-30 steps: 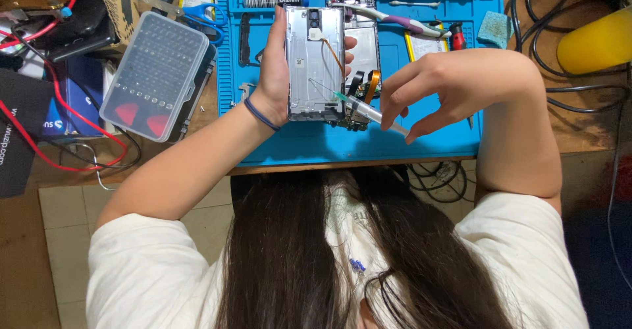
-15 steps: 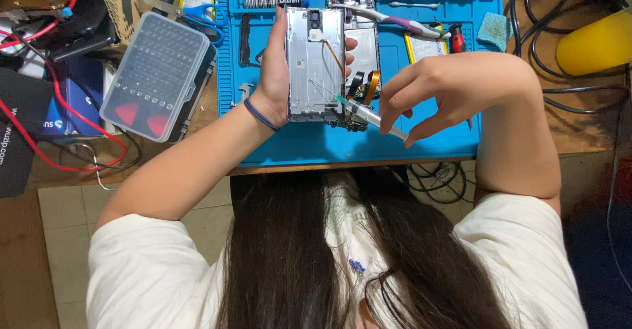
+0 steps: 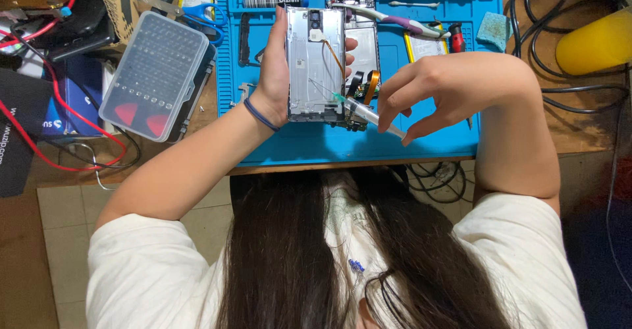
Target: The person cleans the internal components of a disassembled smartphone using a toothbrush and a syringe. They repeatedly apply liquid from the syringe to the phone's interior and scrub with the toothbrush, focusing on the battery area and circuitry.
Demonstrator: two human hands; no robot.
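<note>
The left hand (image 3: 273,79) is gripping the phone frame (image 3: 315,65) upright above the blue mat (image 3: 421,138), hiding its left edge. The right hand (image 3: 438,88) is pinching a syringe (image 3: 365,113), its tip pointing at the frame's lower right corner.

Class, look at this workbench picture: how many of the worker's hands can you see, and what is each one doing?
2. The left hand grips the opened phone frame upright over the blue mat. The right hand holds a syringe with its tip at the frame's lower edge.

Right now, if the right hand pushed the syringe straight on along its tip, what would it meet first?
The right hand aims the syringe up-left; its tip sits at the lower right edge of the opened phone frame held by the left hand. It would likely meet that frame first, though depth is unclear.
</note>
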